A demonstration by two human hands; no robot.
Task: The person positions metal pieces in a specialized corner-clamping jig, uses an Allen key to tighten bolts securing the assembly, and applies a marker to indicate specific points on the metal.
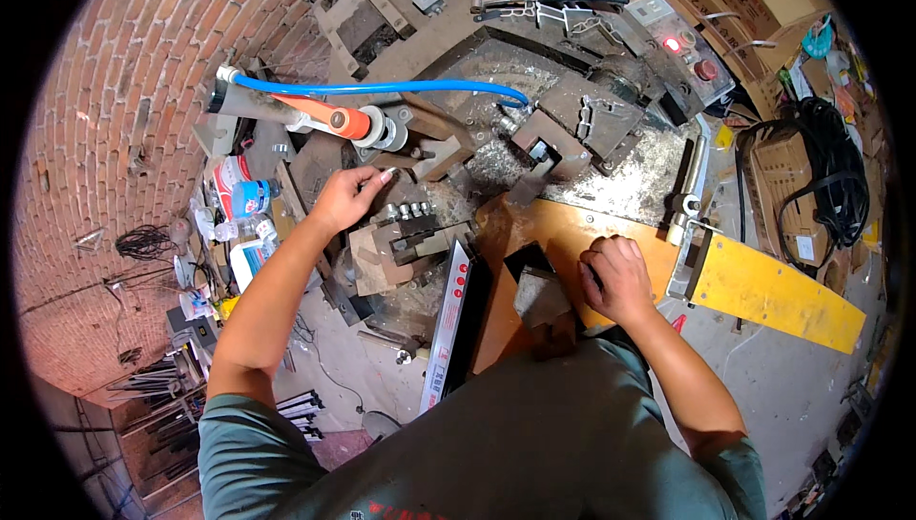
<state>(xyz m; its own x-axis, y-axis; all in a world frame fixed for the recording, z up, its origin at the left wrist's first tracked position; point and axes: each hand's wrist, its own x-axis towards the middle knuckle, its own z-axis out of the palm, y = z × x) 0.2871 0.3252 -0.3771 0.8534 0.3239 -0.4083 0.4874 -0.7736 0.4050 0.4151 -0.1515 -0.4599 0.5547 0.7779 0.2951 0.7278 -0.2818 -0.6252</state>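
My left hand (349, 197) reaches over the machine, thumb and forefinger pinched together. A small pale spot shows at the fingertips; I cannot make out what it is. Just below stands a row of several small shiny metal cylinders (408, 210) beside a steel block fixture (420, 245). Beyond the fingers is a dark metal block (441, 153) under an air cylinder with an orange band (349, 122). My right hand (618, 280) rests curled on an orange-brown board (553, 224), with something dark partly hidden inside its fingers.
A blue air hose (382, 88) arches across the machine. Metal shavings (630, 186) cover its bed. A yellow plate (773, 296) juts out at right. A control box with a lit red button (672, 45) stands at the back right. A long boxed bar (447, 329) leans before me.
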